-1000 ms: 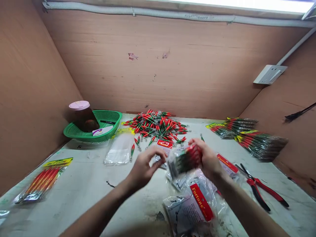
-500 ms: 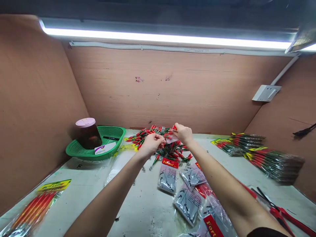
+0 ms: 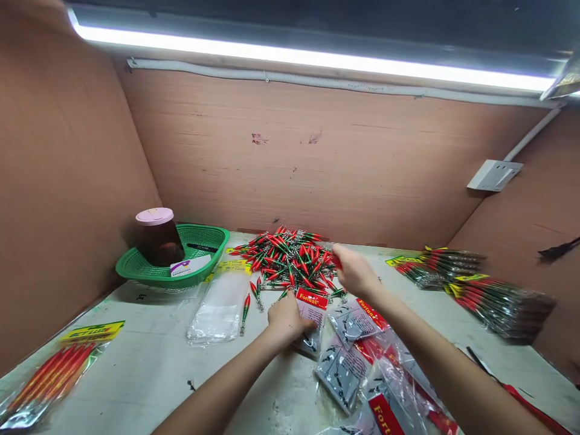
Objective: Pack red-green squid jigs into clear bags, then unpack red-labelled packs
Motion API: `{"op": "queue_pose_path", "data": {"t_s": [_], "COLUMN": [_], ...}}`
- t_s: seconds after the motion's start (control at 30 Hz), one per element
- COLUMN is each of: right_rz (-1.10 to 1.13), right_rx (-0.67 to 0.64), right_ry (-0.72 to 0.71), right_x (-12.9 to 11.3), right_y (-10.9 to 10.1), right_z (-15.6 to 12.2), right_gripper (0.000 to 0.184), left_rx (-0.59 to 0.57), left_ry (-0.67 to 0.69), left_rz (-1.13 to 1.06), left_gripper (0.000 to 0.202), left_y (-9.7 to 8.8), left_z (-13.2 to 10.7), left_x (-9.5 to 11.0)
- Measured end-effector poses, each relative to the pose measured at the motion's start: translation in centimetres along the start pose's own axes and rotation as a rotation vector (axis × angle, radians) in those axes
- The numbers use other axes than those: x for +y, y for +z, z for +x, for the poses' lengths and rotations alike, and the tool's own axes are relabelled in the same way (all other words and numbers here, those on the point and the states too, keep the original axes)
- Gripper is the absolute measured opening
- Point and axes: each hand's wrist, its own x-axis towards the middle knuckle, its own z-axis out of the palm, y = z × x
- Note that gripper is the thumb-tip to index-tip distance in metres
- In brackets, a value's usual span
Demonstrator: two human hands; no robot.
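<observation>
My left hand point(image 3: 287, 318) is low over the table, with its thumb across a grey packet point(image 3: 312, 311) with a red "Fortune" header. Its fingertips are partly hidden at the packet's left edge. My right hand point(image 3: 356, 270) is closed at the right side of a pile of red-and-green fishing lures point(image 3: 290, 257). A bit of red shows at its fingers, but what it holds is mostly hidden. A few loose lures point(image 3: 245, 311) lie left of my left hand. More grey packets point(image 3: 342, 371) in clear plastic are heaped below my right forearm.
Clear bags with yellow headers point(image 3: 217, 308) lie left of the pile. A green basket point(image 3: 131, 275) holds a dark cup with a pink lid point(image 3: 156, 235). Bagged lures are at left point(image 3: 58, 374) and right point(image 3: 498, 305). Red-handled scissors point(image 3: 528, 402) lie at lower right.
Both hands were together over the lure pile with clear plastic between them. They have parted: the left came down to the grey packet, the right moved right and slightly lower.
</observation>
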Motion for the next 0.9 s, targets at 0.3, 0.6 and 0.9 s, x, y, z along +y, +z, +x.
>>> {"op": "queue_pose_path", "data": {"t_s": [0.3, 0.6, 0.9], "right_rz": [0.227, 0.427, 0.501], "right_rx": [-0.481, -0.614, -0.566], "right_ry": [-0.036, -0.067, -0.033], "right_x": [-1.8, -2.7, -2.7], "right_y": [3.6, 2.8, 1.3], "right_z": [-2.7, -5.1, -5.9], "right_gripper": [0.021, 0.007, 0.024], "left_rx": [-0.125, -0.001, 0.069], "left_ry": [0.147, 0.337, 0.552], "left_rz": [-0.232, -0.264, -0.223], "left_gripper": [0.035, 0.015, 0.011], "left_y": [0.0, -3.0, -4.1], "left_z": [-1.7, -4.0, -5.4], "left_x": [-4.2, -6.3, -5.6]}}
